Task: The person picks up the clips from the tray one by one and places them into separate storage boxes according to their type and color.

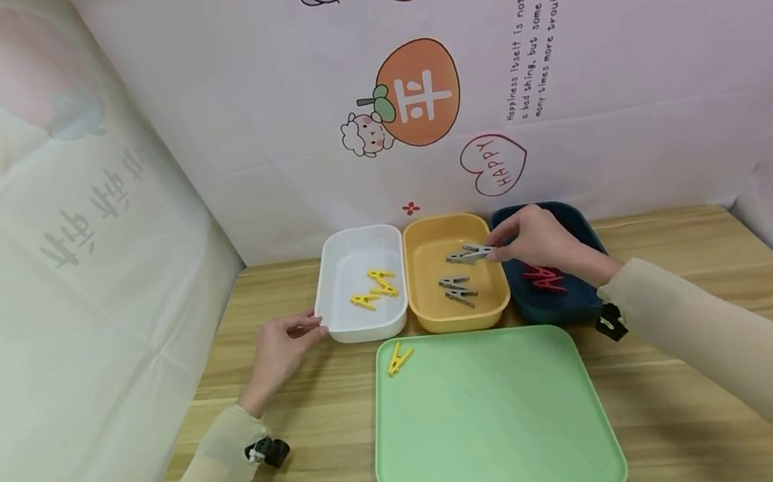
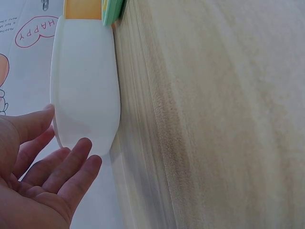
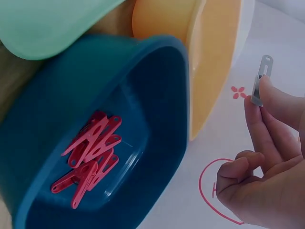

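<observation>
My right hand point(image 1: 540, 237) pinches a grey clothespin point(image 3: 264, 67) between thumb and fingertips. In the head view it is over the right side of the yellow bin point(image 1: 430, 321). Inside that bin lie more grey clothespins point(image 1: 458, 292). At the near left corner of the white bin point(image 1: 331, 268), my left hand point(image 1: 284, 352) touches the rim with loosely spread fingers. Several yellow clothespins point(image 1: 374, 287) are in the white bin. Another yellow clothespin point(image 1: 398, 359) lies on the green tray point(image 1: 490, 415), near its far left corner.
A dark blue bin point(image 3: 162, 90) with several red clothespins point(image 3: 90, 148) stands right of the yellow one, partly under my right forearm. The three bins stand side by side behind the tray on a wooden table point(image 1: 684, 275). A printed cloth point(image 1: 283, 124) hangs behind.
</observation>
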{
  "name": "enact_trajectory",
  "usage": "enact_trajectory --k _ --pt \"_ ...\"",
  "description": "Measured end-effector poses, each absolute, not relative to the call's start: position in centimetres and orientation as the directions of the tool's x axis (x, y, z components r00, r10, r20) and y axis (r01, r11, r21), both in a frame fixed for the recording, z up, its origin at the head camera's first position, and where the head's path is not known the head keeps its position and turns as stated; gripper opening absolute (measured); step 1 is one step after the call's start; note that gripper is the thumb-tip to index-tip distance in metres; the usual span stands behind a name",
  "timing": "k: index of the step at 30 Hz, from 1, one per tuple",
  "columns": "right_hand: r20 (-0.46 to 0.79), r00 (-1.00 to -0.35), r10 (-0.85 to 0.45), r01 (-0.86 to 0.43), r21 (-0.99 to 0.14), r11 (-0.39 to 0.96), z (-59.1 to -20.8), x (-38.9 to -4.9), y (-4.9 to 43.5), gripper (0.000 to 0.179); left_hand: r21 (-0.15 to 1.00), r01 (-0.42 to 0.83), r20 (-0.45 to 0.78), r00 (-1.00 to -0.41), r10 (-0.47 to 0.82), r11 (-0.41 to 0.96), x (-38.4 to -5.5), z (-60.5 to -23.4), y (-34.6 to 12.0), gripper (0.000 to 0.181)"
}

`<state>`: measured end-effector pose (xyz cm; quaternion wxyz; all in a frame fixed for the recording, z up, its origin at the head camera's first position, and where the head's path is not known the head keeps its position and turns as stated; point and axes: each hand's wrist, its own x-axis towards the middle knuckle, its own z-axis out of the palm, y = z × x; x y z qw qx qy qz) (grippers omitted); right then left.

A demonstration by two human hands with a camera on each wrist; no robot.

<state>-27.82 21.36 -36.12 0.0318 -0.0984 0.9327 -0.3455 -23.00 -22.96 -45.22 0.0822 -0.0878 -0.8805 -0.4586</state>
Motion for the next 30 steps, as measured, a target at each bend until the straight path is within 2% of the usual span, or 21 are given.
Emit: enact_trajectory --k 17,30 --pt "-0.055 -0.984 -0.172 -0.093 -0.664 0.742 -38.4 -32.4 19.6 0.021 0.785 0.221 0.21 -0.974 0.087 0.579 -22.9 -45.0 -23.0 0.021" --pt "-0.106 -0.985 -0.136 -0.037 -0.643 0.765 -39.8 -34.1 18.5 0.02 0.772 0.23 0.217 -0.972 0.094 0.592 -23.0 -45.0 -23.1 0.021"
